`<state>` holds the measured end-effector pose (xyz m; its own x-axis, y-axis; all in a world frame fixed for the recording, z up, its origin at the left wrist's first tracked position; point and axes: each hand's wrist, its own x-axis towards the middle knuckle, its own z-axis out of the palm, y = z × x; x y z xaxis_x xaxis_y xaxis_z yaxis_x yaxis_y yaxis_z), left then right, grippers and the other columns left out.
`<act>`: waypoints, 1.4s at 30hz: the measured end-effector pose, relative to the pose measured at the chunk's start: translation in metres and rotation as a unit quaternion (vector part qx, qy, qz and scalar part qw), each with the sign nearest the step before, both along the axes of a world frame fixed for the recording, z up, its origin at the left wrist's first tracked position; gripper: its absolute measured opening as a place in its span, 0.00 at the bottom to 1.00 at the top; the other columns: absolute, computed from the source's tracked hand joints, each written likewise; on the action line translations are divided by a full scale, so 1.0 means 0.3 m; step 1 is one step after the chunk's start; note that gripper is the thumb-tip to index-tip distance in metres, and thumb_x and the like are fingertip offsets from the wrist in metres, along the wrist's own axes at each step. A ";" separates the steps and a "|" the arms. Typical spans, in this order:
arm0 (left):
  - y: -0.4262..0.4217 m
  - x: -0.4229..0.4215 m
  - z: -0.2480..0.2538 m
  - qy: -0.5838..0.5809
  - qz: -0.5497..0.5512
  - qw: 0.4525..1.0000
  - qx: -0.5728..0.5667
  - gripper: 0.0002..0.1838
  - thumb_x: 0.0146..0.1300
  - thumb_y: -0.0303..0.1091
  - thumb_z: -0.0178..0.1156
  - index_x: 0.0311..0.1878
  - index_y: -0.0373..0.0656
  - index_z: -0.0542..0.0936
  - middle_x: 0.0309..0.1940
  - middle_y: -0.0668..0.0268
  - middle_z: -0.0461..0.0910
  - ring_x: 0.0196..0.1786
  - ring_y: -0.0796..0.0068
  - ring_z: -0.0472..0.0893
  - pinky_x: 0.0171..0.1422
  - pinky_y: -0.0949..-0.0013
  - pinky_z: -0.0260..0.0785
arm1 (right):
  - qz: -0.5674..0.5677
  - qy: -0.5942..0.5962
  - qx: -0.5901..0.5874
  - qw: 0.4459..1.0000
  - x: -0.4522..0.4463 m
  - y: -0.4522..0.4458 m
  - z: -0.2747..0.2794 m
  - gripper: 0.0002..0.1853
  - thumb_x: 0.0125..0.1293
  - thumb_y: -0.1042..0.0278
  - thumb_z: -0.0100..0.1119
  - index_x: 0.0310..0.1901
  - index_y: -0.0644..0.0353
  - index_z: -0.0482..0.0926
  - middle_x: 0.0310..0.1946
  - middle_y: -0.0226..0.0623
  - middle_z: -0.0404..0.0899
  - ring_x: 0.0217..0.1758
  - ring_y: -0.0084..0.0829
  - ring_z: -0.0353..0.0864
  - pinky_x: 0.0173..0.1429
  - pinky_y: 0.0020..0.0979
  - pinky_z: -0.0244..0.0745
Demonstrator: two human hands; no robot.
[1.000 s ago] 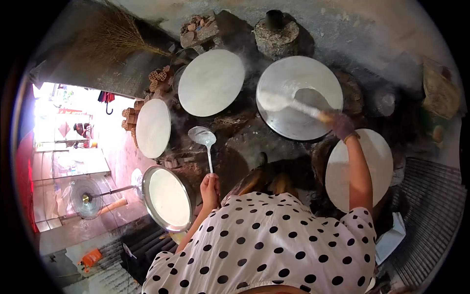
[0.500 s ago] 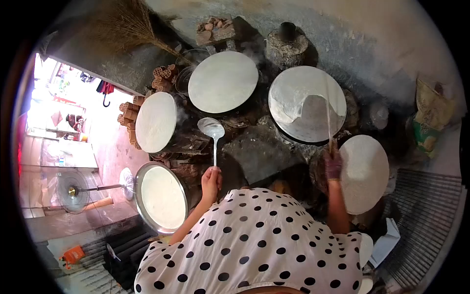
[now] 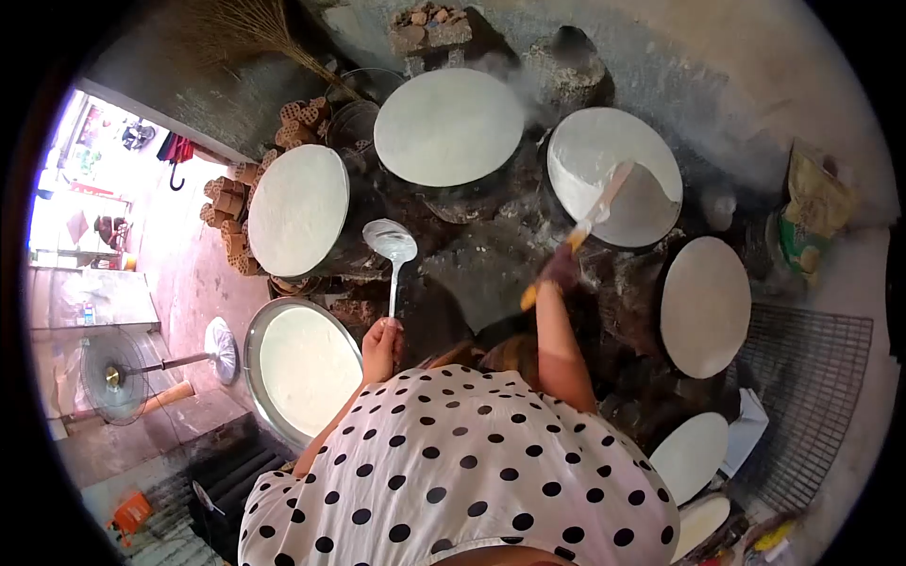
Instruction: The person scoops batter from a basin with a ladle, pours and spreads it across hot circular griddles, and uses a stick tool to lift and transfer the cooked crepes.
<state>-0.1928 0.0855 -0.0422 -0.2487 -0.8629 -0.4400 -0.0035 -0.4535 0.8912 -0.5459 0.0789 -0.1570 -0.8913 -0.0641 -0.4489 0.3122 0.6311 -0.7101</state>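
Observation:
My left hand (image 3: 382,349) is closed round the handle of a metal ladle (image 3: 391,241), whose bowl has whitish liquid on it. My right hand (image 3: 561,270), in a dark glove, grips a yellow-handled flat spreader (image 3: 612,194). The blade of the spreader lies over the round griddle (image 3: 651,215) at the upper right. White batter (image 3: 583,149) covers part of that griddle; a greyer patch shows near its lower right. To the left of my left hand stands a wide metal basin (image 3: 253,354) with creamy batter (image 3: 307,375) in it.
White round discs (image 3: 448,127) surround the work area, including a left one (image 3: 299,209) and a right one (image 3: 706,307). Steam rises at the back. A standing fan (image 3: 118,374) is at left, a wire rack (image 3: 812,387) at right, and hollow bricks (image 3: 226,203) behind the left disc.
My right hand has moved left and away from the right disc, and the spreader now slants across the griddle. White batter covers the griddle differently. The ladle stays in my left hand.

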 end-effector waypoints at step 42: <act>-0.004 -0.397 0.053 0.017 -0.120 0.991 -0.060 0.15 0.74 0.43 0.48 0.35 0.43 0.73 0.13 0.75 0.60 0.13 0.84 0.56 0.17 0.76 0.47 | 0.024 -0.261 -0.158 0.952 -0.423 0.570 -0.014 0.18 0.65 0.51 0.56 0.27 0.57 0.79 0.19 0.29 0.74 0.17 0.28 0.70 0.21 0.32 0.61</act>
